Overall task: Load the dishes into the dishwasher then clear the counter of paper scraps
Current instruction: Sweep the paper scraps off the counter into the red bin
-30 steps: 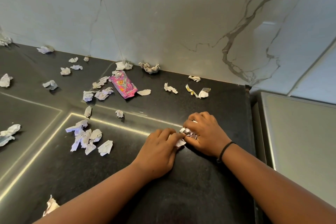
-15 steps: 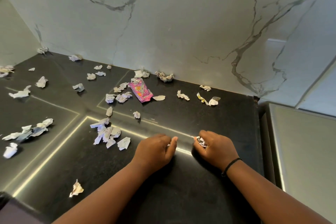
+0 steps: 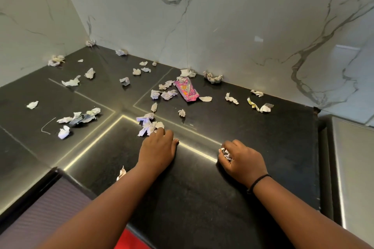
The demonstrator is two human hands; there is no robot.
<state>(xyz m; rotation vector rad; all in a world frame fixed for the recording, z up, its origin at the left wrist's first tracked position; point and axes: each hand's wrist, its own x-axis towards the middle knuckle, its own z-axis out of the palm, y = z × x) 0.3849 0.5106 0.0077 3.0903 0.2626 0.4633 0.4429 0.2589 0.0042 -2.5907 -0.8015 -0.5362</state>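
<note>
Black polished stone forms the counter [image 3: 202, 198], strewn with crumpled paper scraps beneath a white marble-veined wall [image 3: 232, 26]. The right hand [image 3: 242, 160] rests on the counter at about 4 o'clock from the frame's centre, its fingers curled tight around a wad of collected scraps [image 3: 225, 153] that peeks out between thumb and forefinger; a thin black band [image 3: 258, 182] circles that wrist. The left hand [image 3: 157, 148] lies knuckles-up near centre, fingers bent forward and close together, their tips touching the near edge of a small pile of white scraps [image 3: 148, 125] at its 11 o'clock; whether they already pinch a piece cannot be told. A pink printed wrapper [image 3: 187, 89] lies at 12 o'clock among more scraps near the wall. Another cluster of scraps [image 3: 80, 117] sits at 9 o'clock, with loose pieces trailing toward the corner [image 3: 90, 43] at 10 o'clock. A yellow-edged scrap [image 3: 253, 104] and a grey-white one [image 3: 266, 107] lie at 2 o'clock. One lone scrap [image 3: 121, 173] sits just beside the left forearm at 7 o'clock. A steel appliance top [image 3: 354, 168] adjoins the counter at 3 o'clock.
</note>
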